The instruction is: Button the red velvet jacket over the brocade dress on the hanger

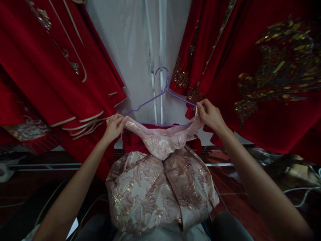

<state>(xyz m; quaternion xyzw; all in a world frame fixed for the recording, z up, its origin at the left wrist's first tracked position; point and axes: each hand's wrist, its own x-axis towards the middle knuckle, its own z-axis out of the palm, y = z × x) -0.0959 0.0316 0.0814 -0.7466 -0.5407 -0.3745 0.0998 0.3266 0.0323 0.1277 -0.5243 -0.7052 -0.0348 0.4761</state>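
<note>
A pale pink brocade dress [160, 187] with gold floral pattern hangs in front of me from a purple wire hanger [163, 95]. My left hand [114, 125] is closed, pinching the dress's left shoulder at the hanger's left end. My right hand [209, 115] is closed on the dress's right shoulder and the hanger's right arm. The top of the dress sags between my hands below the hanger's bottom wire. The hanger's hook points up in front of a white surface [140, 60].
Red embroidered garments hang on the left [50, 67] and on the right [263, 73], the right one with gold embroidery. A dark reddish floor [225, 197] lies below. A white cable [301, 194] runs at the right.
</note>
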